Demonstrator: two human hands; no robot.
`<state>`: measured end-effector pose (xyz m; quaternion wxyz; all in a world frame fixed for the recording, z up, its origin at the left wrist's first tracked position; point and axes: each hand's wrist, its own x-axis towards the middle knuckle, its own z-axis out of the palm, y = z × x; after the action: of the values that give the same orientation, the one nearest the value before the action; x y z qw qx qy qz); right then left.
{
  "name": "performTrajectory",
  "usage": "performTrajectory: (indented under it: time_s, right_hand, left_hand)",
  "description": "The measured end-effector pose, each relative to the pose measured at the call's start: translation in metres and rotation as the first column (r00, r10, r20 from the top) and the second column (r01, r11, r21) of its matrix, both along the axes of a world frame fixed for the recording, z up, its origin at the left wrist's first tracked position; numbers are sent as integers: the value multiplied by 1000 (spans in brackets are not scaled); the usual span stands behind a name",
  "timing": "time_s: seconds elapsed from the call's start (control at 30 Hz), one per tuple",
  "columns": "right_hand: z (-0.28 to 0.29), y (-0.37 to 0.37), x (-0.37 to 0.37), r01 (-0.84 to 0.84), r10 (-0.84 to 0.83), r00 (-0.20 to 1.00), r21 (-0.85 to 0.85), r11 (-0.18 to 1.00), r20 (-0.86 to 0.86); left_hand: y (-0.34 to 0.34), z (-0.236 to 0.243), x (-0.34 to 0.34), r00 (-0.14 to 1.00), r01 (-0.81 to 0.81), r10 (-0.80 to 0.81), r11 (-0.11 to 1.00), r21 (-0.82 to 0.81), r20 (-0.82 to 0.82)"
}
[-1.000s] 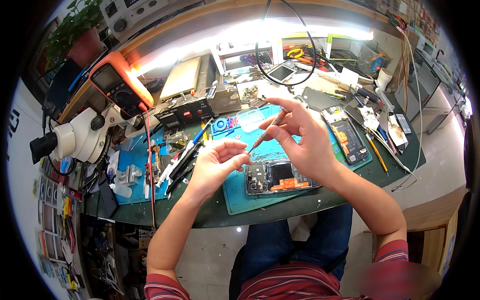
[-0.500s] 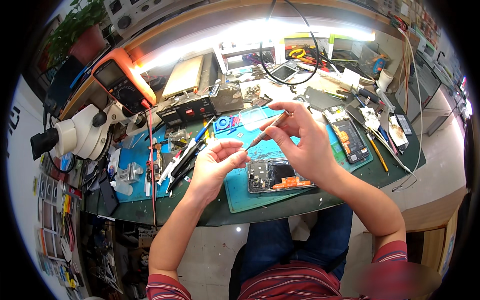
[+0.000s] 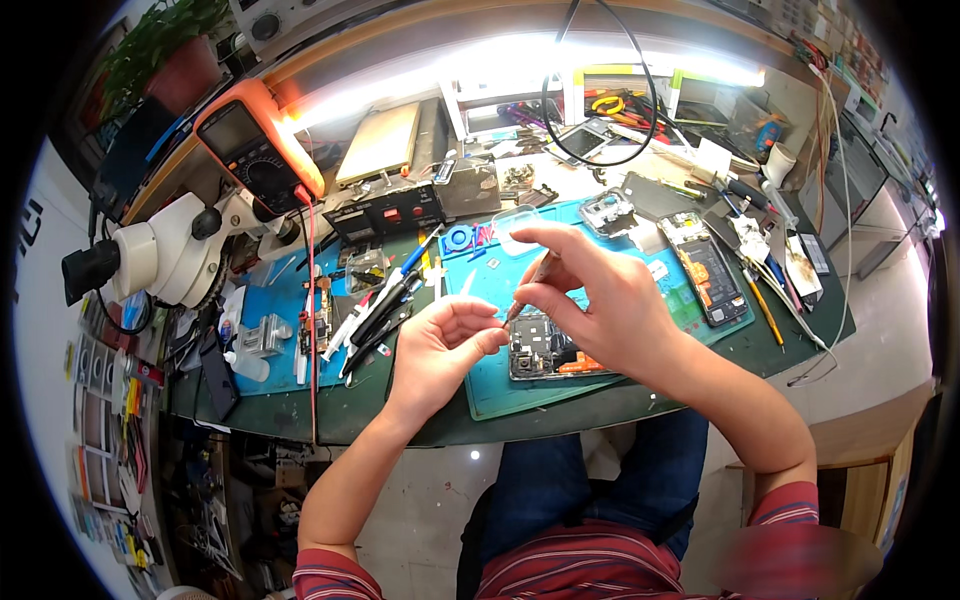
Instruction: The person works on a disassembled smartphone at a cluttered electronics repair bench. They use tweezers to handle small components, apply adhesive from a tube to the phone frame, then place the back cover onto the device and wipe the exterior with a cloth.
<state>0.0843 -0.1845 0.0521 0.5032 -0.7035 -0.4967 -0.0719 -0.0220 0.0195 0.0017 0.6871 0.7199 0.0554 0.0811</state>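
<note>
A slim screwdriver [image 3: 546, 268] with a brownish handle is pinched in my right hand [image 3: 620, 305], its tip pointing down and left. My left hand [image 3: 440, 355] has thumb and forefinger pressed together close to that tip, the other fingers loosely bent. Whatever sits in this pinch is too small to make out. Just under both hands lies an opened phone [image 3: 535, 350], its inner parts and an orange strip showing, partly covered by my right hand. It rests on a blue-green work mat [image 3: 490, 400].
A second opened phone [image 3: 708, 270] lies at the mat's right. An orange multimeter [image 3: 255, 150] and a white microscope [image 3: 160, 255] stand at the left. Pens and tools [image 3: 385, 315] lie left of my left hand. A black cable loop [image 3: 652, 110] hangs at the back.
Both hands have come lower, nearer to the opened phone's upper left corner. The screwdriver stands steeper now. The whole view has shifted slightly.
</note>
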Motion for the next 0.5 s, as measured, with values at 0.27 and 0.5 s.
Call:
performTrajectory:
  time_s: [0.27,0.5]
  right_hand:
    - [-17,6,-4,-1,24,981,-121,993,190]
    - [-16,7,-2,-142,180,954,-168,976,239]
  left_hand:
    - [-6,-2,-17,995,83,-65,955,285,-70]
    - [-6,-2,-24,998,65,-64,904,422,-15]
